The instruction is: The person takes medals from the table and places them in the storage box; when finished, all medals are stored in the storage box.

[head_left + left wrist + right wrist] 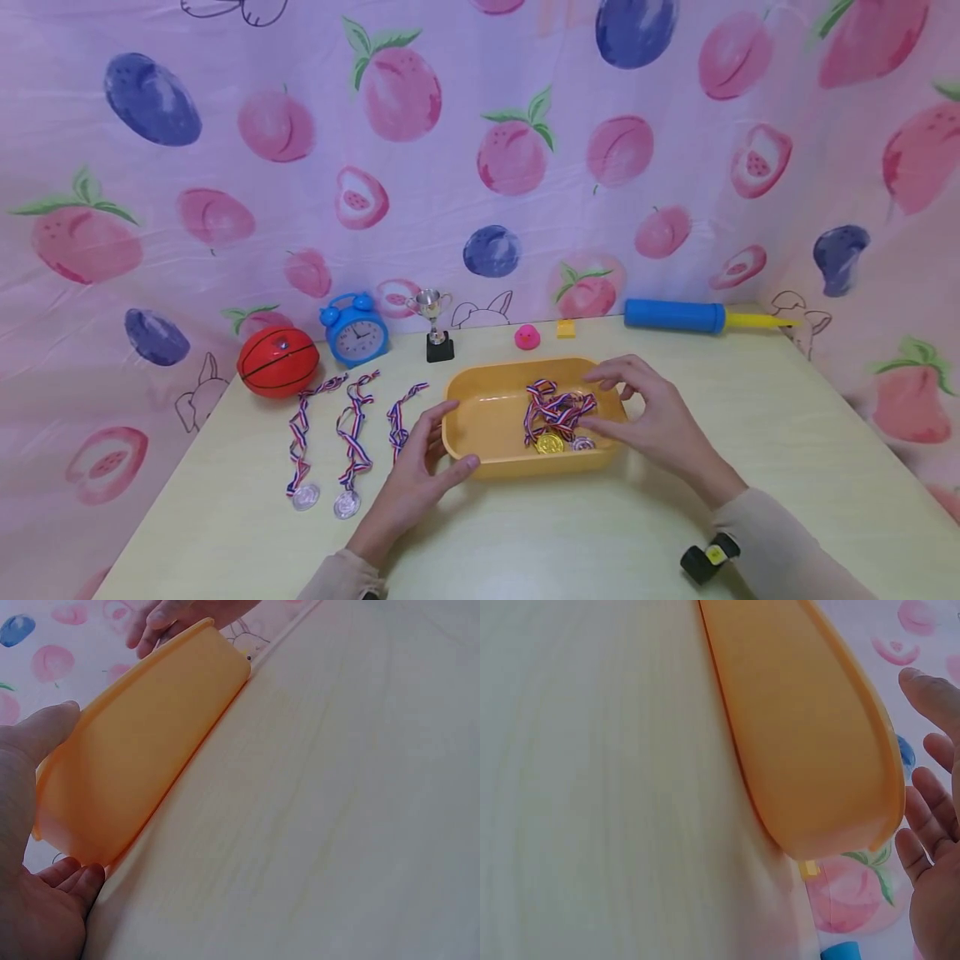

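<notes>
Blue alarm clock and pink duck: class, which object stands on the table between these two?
The small silver trophy on its black base stands between the blue alarm clock and the pink duck; the head view shows it.

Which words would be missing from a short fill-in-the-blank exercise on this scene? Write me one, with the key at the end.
1. The left hand holds the tray at its ____ end.
2. In the tray, a gold medal lies beside a ____ medal.
3. Of the three ribbons outside the tray, ____ show their medals.
4. The blue pump has a ____ nozzle.

Missing words: left; silver; two; yellow.
</notes>
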Available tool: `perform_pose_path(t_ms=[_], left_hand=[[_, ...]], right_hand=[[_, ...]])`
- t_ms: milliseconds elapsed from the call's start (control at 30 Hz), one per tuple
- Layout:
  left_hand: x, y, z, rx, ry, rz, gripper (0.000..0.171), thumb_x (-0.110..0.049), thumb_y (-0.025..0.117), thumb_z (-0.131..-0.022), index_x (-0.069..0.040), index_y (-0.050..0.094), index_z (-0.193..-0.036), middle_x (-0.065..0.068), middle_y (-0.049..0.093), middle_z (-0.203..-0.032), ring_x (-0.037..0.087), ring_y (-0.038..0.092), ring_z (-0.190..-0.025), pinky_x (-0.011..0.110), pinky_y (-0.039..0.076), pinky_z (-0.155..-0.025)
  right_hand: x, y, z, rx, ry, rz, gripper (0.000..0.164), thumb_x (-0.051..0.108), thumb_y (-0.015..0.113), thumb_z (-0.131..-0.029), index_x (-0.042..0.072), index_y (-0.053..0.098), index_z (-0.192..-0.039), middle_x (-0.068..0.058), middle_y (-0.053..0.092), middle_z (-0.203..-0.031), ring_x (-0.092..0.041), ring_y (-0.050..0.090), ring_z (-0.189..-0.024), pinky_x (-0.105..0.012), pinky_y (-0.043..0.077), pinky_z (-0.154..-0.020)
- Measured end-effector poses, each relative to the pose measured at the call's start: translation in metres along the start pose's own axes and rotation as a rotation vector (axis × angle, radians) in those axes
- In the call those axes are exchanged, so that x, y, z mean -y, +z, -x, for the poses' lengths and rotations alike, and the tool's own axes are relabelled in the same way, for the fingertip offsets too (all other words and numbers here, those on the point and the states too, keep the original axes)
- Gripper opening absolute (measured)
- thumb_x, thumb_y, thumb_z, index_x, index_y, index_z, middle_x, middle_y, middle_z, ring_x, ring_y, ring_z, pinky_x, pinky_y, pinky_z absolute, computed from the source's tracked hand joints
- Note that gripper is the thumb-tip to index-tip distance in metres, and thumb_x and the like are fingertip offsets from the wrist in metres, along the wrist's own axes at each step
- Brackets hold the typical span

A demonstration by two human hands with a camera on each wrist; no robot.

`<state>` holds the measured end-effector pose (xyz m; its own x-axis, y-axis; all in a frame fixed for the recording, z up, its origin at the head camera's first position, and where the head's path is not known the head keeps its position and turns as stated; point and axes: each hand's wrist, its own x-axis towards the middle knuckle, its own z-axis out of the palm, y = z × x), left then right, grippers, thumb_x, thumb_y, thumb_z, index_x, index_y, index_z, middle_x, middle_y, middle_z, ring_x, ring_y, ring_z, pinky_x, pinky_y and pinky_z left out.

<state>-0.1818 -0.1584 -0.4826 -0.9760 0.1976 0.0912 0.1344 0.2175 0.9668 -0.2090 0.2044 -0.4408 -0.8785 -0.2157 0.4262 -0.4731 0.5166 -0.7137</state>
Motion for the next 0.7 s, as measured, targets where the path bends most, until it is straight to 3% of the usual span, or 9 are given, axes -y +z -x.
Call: perform_pose_path(t_ms=[133,267,433,600,700], left_hand=[[0.0,0.0,0.001,-0.001,0.001,-0.003,0.082,-0.024,0.087,-0.1,-0.024,0.043,-0.169,0.006,0.043,-0.173,0.034,0.049,-0.156,0.055,0.038,-0.131],[0.0,0.0,0.001,0.001,0.003,-0.005,0.081,-0.024,0.087,-0.1,-0.024,0.043,-0.169,0.006,0.044,-0.173,0.034,0.049,-0.156,0.056,0.038,-0.131],[-0.001,0.001,0.001,-0.001,-0.003,-0.01,0.081,-0.025,0.087,-0.1,-0.025,0.043,-0.168,0.006,0.044,-0.173,0.034,0.05,-0.156,0.056,0.038,-0.131],[0.0,0.0,0.0,-0.003,-0.007,-0.017,0.081,-0.028,0.087,-0.1,-0.027,0.043,-0.168,0.004,0.044,-0.173,0.033,0.05,-0.156,0.057,0.039,-0.131],[0.001,0.0,0.0,0.001,-0.004,-0.023,0.081,-0.029,0.086,-0.101,-0.027,0.042,-0.169,0.005,0.044,-0.173,0.033,0.05,-0.155,0.057,0.039,-0.131]], right_hand=[[-0.007,-0.006,0.006,-0.038,0.005,0.007,0.051,0.027,0.098,-0.089,0.025,0.075,-0.134,0.008,0.066,-0.139,-0.015,0.063,-0.116,-0.033,0.054,-0.091],[-0.013,-0.012,0.015,-0.062,0.084,-0.001,0.049,0.035,0.094,-0.093,0.025,0.073,-0.136,0.009,0.064,-0.142,-0.016,0.062,-0.119,-0.034,0.055,-0.093],[-0.014,-0.017,0.026,-0.02,0.229,-0.041,0.058,0.039,0.088,-0.099,0.024,0.064,-0.149,-0.001,0.061,-0.149,-0.026,0.06,-0.129,-0.027,0.055,-0.096],[-0.021,-0.015,0.033,0.023,0.27,-0.15,0.063,0.029,0.085,-0.102,0.018,0.055,-0.157,-0.008,0.059,-0.155,-0.03,0.06,-0.136,-0.019,0.054,-0.099],[-0.024,-0.012,0.036,0.046,0.295,-0.21,0.066,0.029,0.085,-0.102,0.018,0.052,-0.158,-0.008,0.058,-0.158,-0.033,0.059,-0.14,-0.02,0.055,-0.102]])
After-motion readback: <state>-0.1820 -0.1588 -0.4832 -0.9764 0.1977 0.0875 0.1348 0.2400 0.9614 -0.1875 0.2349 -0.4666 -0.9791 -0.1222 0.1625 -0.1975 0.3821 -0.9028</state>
